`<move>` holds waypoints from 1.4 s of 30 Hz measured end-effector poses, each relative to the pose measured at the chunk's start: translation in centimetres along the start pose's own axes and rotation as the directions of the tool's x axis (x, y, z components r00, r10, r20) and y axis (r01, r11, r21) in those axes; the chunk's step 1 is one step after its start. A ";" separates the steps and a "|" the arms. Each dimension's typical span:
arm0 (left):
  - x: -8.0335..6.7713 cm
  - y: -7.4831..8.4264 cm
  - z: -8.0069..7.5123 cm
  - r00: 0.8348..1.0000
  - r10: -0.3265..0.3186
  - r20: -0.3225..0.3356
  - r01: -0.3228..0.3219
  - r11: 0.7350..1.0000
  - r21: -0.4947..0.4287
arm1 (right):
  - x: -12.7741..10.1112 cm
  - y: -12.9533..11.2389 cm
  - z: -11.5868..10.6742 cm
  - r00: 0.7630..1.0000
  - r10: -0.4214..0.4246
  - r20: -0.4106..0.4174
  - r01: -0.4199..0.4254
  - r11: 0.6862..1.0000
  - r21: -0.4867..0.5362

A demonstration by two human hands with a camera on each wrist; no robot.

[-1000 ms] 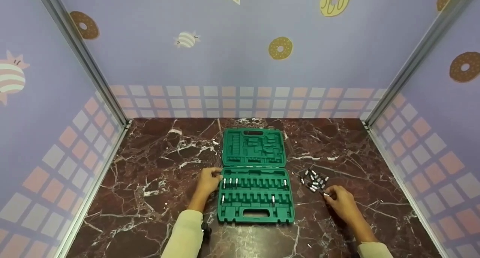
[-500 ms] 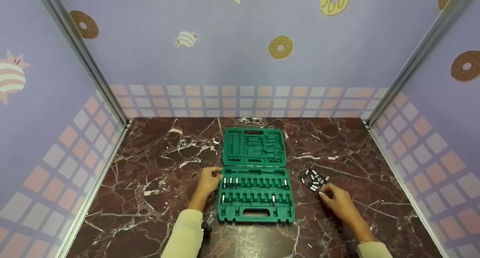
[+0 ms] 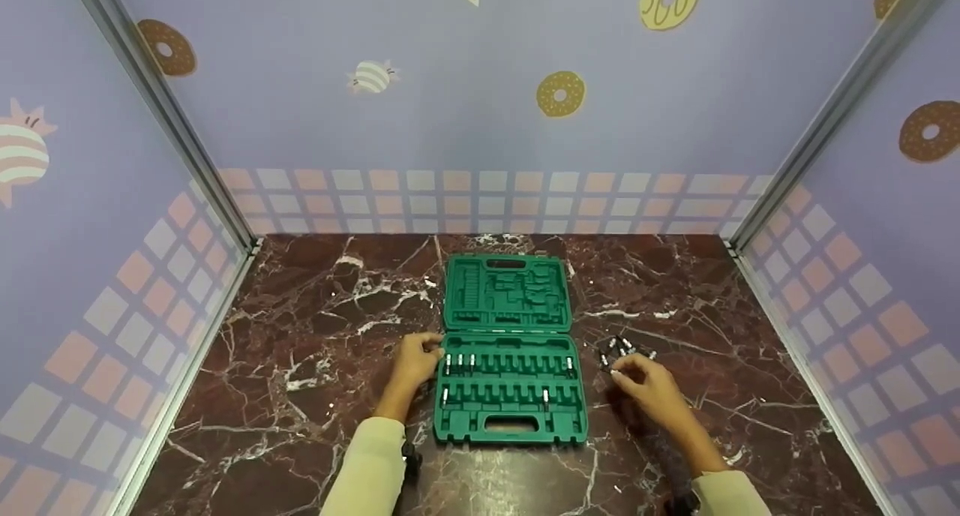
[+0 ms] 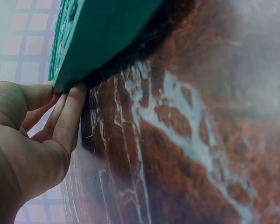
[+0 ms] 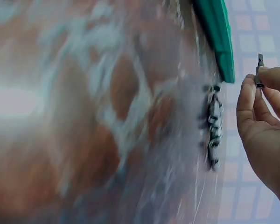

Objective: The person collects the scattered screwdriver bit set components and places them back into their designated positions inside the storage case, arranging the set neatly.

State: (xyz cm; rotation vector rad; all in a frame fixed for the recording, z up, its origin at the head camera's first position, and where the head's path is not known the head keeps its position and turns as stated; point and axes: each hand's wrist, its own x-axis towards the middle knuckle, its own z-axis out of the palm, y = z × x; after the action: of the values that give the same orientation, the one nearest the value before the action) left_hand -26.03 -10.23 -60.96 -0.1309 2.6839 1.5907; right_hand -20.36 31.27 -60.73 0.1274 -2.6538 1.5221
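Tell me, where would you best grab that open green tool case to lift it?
Probably by the cut-out handle in the green case, coming from the near side: that slot faces the person and looks free of bits. The left hand touches only the left edge; the right hand pinches a small bit.

Right hand [image 5: 266, 121] pinching a small bit [image 5: 260, 71] (blurred), loose bits [image 5: 213, 126] on marble, green case [image 5: 217, 35] corner
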 end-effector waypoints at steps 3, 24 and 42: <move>0.0 0.0 0.0 1.000 -0.007 0.011 0.007 1.000 -0.020 | 0.4 -0.7 0.8 0.999 -0.037 0.021 0.036 0.998 0.058; 0.3 -0.4 0.2 1.000 0.026 -0.006 -0.026 1.000 -0.003 | 1.9 -8.0 4.6 0.964 -0.158 0.216 0.144 0.986 0.079; 0.1 -0.4 0.2 1.000 0.007 0.000 -0.007 0.999 -0.042 | 5.2 -7.7 9.7 0.923 -0.171 0.344 0.165 0.985 0.047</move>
State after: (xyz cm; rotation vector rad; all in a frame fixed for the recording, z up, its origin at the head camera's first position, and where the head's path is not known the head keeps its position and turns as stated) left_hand -26.10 -10.30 -61.41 -0.1217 2.6554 1.6491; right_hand -24.92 18.89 -58.47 0.6682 -2.7932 1.5932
